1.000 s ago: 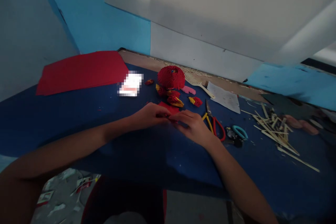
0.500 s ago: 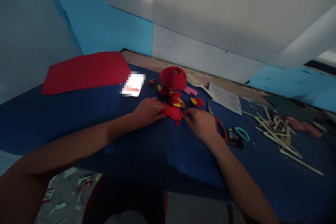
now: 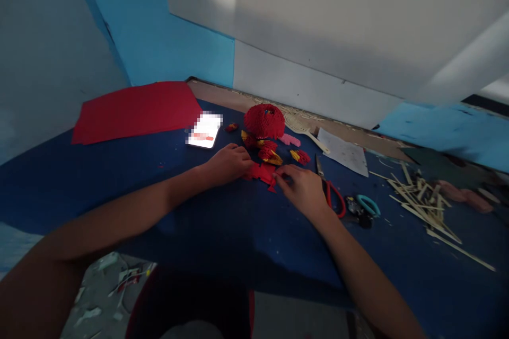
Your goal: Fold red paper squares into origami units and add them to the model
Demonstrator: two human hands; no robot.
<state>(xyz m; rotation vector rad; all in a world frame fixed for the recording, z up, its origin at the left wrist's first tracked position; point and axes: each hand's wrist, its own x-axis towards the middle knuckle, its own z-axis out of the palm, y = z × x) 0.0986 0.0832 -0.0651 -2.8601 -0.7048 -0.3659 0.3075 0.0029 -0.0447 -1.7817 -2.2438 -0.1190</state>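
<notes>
Small red paper pieces (image 3: 263,172) lie on the blue tabletop between my hands. My left hand (image 3: 228,164) is closed at their left end, its fingertips resting on the red paper. At the right end my right hand (image 3: 303,188) pinches the paper edge with thumb and index finger. A small red folded tip sticks out below the right fingertips. Just behind the paper stand red-and-yellow folded paper pieces (image 3: 268,151) and a round red folded paper model (image 3: 264,121).
A lit phone (image 3: 204,131) and a large red sheet (image 3: 137,112) lie left. Right are red-handled scissors (image 3: 336,200), a teal-handled tool (image 3: 368,205), a white paper (image 3: 344,152) and thin pale strips (image 3: 427,201). A pale hairbrush (image 3: 303,128) lies behind.
My right fingers have come closer to the paper's right edge. The left hand has shifted slightly, showing more red paper below its fingertips. The view has moved a little.
</notes>
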